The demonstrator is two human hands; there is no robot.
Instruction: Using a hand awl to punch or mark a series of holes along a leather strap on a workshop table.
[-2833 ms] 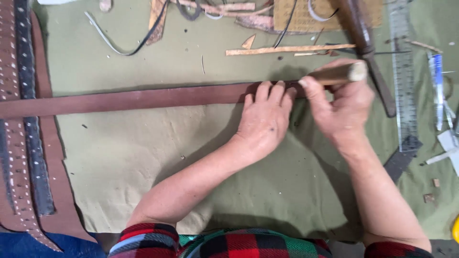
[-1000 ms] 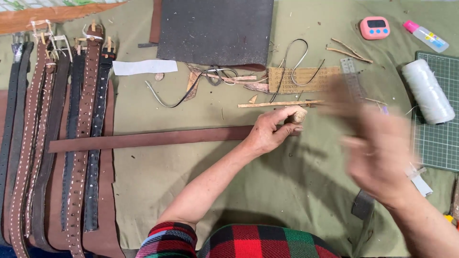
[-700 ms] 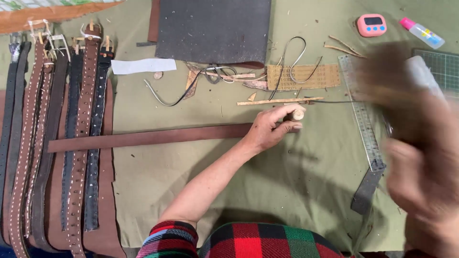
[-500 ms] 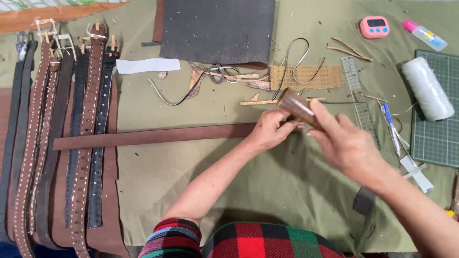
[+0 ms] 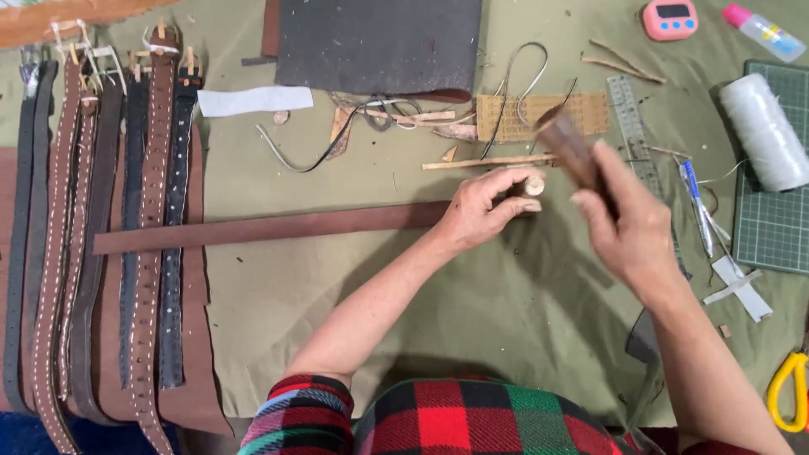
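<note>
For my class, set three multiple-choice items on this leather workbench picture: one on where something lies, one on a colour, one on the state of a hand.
1. Where does the white spool of thread lie?
A. At the right, beside the green cutting mat
B. On the row of finished belts at the left
C. On the dark leather sheet at the top

2. What colour is the small timer at the top edge?
A. Blue
B. Pink
C. Black

3. What is the left hand doing?
A. Lying flat and empty on the cloth
B. Gripping a small upright tool at the end of the brown strap
C. Lifting the yellow-handled scissors

Answers: 1 A, the spool rests against the mat's left edge. 2 B, its case is pink. 3 B, the fingers close round the tool standing on the strap end, while the right hand holds a brown mallet raised above.
</note>
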